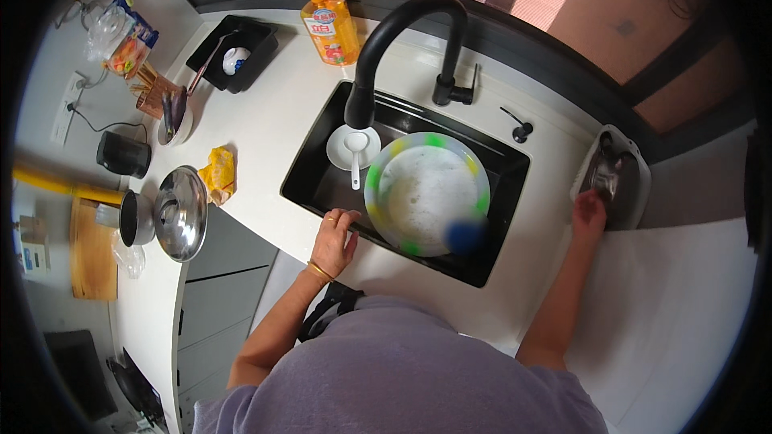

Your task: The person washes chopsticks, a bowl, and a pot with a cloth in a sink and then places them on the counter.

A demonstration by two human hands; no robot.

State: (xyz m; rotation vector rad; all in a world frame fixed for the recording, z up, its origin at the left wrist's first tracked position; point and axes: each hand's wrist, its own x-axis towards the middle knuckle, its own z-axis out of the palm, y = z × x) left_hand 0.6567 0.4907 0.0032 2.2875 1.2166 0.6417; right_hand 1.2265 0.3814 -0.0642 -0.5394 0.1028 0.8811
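Observation:
My left hand [335, 240] rests on the front rim of the black sink [503, 235], its fingers apart and holding nothing. My right hand [589, 212] reaches to a white plastic rack [639, 193] on the right and touches or grips something dark and shiny there; the fingertips are too blurred to tell. Inside the sink stands a round basin [374, 178] with green and yellow patches, full of foamy water. A blurred blue object [465, 235] shows at its lower right edge. Left of the basin, a white spoon [356, 160] lies on a small white dish [335, 154].
A black faucet [449, 30] arches over the sink. Behind stand an orange dish soap bottle [332, 30] and a black tray [259, 42] with a small bowl. On the left are a yellow cloth [218, 172], a steel lid [181, 217] and a pot [137, 217].

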